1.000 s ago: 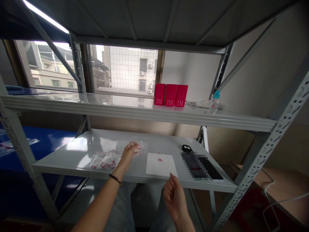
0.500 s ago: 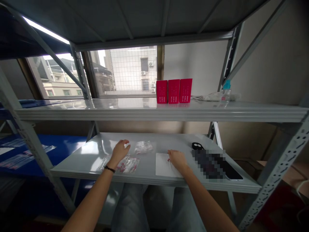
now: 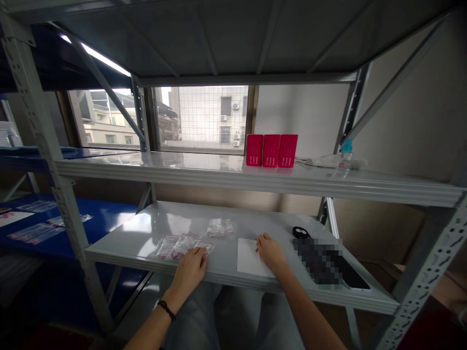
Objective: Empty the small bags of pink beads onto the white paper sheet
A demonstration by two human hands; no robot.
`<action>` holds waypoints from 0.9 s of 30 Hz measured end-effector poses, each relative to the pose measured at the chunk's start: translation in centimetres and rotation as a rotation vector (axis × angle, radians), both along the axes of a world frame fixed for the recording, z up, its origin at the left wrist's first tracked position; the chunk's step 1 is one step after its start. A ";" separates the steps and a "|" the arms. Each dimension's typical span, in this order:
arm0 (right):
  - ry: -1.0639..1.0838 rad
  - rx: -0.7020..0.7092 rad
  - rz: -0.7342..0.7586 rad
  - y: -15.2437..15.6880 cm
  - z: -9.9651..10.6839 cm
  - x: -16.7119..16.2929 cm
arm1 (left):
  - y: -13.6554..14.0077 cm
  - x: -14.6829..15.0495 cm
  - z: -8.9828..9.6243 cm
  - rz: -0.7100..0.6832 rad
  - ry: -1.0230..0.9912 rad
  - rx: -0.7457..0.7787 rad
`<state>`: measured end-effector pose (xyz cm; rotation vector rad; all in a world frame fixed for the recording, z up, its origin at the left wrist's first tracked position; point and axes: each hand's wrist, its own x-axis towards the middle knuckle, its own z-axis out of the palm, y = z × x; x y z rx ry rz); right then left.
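With twelve o'clock at the window wall and the middle of the grey metal shelf (image 3: 144, 238) as the dial's centre, a blue flat surface (image 3: 116, 210) with flat clear packets lies out past nine. At nine on the shelf, close to its front edge, flat clear plastic bags with red edge strips (image 3: 182, 243) overlap, small red bits showing within. The left hand (image 3: 190, 269) rests its curved fingers on the nearest of them; whether it pinches the film or merely presses on it cannot be told. Because the bags are thin and overlapping, two could lift together, or a careless sweep towards six could push one over the edge.

Towards eleven, apart from both hands, lies a crumpled clear plastic bundle with red strips (image 3: 219, 227). At the centre is a square white paper sheet (image 3: 248, 260), its near edge by the shelf front. The right hand (image 3: 270, 251) curls over its right part, fingertips down beside a tiny red piece (image 3: 257, 244); a grip cannot be confirmed. Such a small piece could slip or roll if nipped off-centre, and the low wrist could drag the sheet. A black round object (image 3: 301, 232) sits at two, a flat black slab (image 3: 352, 272) at four.
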<state>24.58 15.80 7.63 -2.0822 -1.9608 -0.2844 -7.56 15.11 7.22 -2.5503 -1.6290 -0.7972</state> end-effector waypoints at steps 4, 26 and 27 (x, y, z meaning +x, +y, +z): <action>-0.008 0.014 0.007 -0.1 0.2 -0.1 | 1.0 -0.2 -1.0 -0.016 -0.122 0.013; 0.522 0.208 0.304 -5.8 6.0 -5.7 | 1.5 -0.5 1.0 0.094 -0.461 0.106; 0.584 0.194 0.344 -6.4 6.1 -6.1 | 1.2 -0.5 1.5 0.070 -0.538 0.095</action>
